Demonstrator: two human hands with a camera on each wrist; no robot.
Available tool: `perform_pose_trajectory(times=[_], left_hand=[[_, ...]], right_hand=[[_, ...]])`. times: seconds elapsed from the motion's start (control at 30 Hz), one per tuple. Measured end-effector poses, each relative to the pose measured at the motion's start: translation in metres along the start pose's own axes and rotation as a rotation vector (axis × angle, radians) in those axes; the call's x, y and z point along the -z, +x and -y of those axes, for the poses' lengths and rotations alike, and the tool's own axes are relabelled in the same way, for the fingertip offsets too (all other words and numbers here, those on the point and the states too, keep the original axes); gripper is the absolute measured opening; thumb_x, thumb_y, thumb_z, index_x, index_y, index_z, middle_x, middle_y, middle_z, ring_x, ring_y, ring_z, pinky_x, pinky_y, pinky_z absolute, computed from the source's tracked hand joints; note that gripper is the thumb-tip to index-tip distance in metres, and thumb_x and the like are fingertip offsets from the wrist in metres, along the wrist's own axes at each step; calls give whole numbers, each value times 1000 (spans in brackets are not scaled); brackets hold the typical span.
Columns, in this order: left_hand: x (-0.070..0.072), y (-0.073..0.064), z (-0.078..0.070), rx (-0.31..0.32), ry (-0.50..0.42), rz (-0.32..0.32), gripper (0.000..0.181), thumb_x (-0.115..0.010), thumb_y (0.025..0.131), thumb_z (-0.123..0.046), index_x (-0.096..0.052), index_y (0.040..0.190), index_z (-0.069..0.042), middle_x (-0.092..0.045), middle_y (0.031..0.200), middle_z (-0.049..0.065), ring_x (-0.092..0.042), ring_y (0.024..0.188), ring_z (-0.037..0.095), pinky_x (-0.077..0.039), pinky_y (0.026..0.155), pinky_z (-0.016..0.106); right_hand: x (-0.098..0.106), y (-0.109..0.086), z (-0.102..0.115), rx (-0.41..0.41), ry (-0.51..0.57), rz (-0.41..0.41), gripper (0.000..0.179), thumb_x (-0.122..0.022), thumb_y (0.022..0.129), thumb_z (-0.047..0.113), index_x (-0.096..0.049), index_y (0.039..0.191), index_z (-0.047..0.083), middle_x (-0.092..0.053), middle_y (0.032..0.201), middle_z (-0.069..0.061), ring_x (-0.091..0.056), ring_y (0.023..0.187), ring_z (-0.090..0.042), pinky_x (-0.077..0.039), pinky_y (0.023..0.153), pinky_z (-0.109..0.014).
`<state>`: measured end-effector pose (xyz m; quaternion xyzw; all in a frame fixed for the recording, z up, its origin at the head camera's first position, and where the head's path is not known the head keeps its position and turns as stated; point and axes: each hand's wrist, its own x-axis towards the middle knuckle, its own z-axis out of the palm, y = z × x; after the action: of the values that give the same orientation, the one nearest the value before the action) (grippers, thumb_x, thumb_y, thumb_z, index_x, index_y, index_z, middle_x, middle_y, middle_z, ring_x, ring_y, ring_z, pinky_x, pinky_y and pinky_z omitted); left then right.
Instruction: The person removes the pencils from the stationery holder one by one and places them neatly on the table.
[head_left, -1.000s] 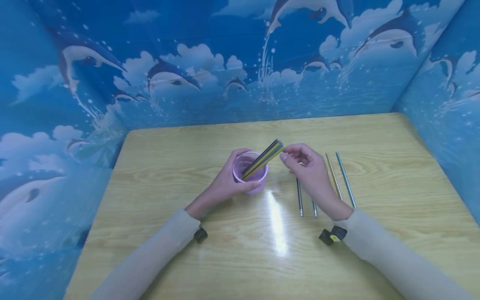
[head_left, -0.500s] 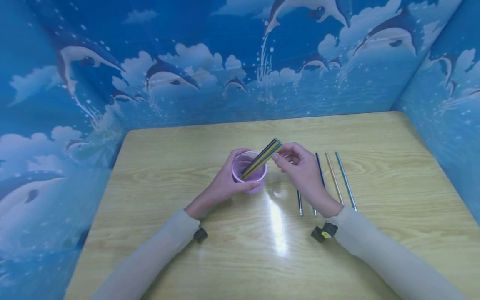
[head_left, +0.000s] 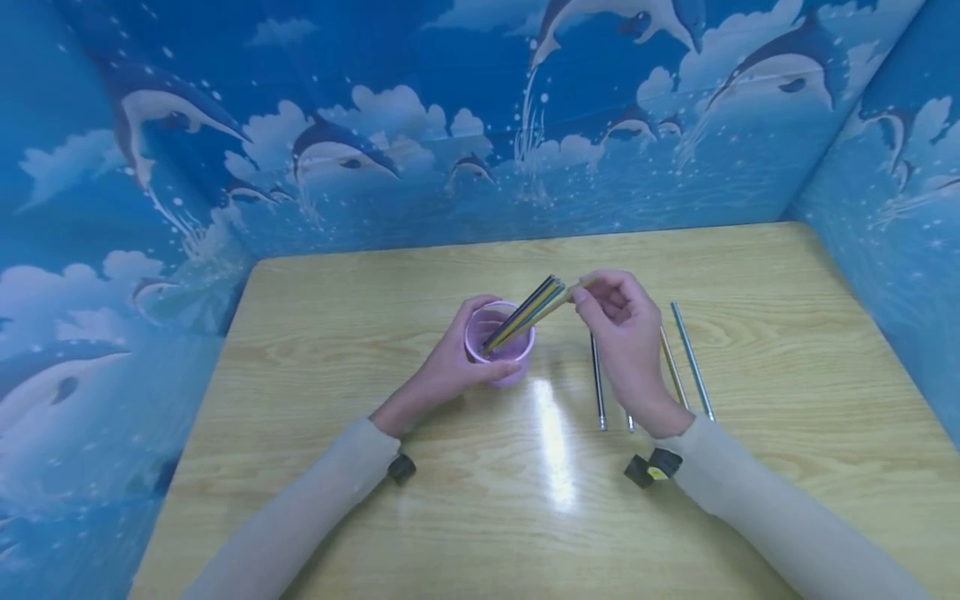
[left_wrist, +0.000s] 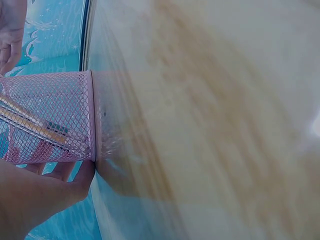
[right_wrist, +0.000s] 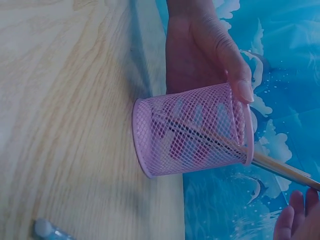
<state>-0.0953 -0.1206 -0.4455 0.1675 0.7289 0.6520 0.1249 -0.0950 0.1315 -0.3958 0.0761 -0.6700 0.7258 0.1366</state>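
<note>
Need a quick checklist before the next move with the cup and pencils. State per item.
1. Left hand grips the pink mesh cup: ok.
2. Right hand pinches the yellowish pencil: ok.
3. That pencil clear of the cup: not ok, its lower part runs in past the rim.
4. Teal pencil lying on the table, right of the right hand: ok.
5. Loose pencils all unobstructed: not ok, the right hand covers some.
6. Pencil count in the cup: cannot tell, they overlap.
</note>
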Motion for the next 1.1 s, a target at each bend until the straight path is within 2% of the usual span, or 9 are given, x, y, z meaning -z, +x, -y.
perform_pose_trajectory(times=[0.2,0.3,0.5,0.63,0.87,1.1], left_hand=[[-1,1,-1,-4,-19,-4,96,-90,86,0,-35,164,-15,-58,151,7,-59,136,31,-51,115,47],[-2,1,-1,-3,-30,-3,95,-89,87,1,-36,163,-18,-58,151,7,-59,137,31,-51,115,46],[-2,2,-1,0,-26,0,97,-89,87,0,-33,165,-12,-57,152,9,-58,138,32,-51,115,47],[-1,1,-1,7,0,-7,98,-91,85,-3,-35,164,-15,-57,152,9,-58,138,32,-50,116,48],[0,-1,-2,33,36,-18,97,-94,85,-10,-37,163,-26,-57,152,5,-57,138,31,-50,116,50],[0,0,0,30,12,-18,97,-93,86,-7,-37,163,-21,-57,151,6,-58,138,30,-51,115,48]], right_hand=[[-1,5,8,82,212,-73,21,-66,102,-10,-65,122,-4,-71,107,-17,-73,98,-27,-64,93,-37],[0,8,13,127,300,-74,21,-62,105,-10,-63,125,-5,-68,108,-17,-73,99,-29,-65,92,-41],[7,12,25,186,439,-75,20,-59,107,-8,-58,127,-7,-61,105,-20,-70,96,-33,-67,82,-39],[15,15,33,198,476,-81,22,-59,106,-8,-57,128,-8,-59,105,-21,-68,96,-33,-66,78,-38],[35,18,40,201,469,-97,26,-59,106,-9,-60,132,-12,-58,103,-21,-63,92,-32,-65,71,-33],[57,17,37,168,402,-89,35,-61,104,-11,-60,139,-12,-61,102,-21,-65,89,-29,-64,69,-30]])
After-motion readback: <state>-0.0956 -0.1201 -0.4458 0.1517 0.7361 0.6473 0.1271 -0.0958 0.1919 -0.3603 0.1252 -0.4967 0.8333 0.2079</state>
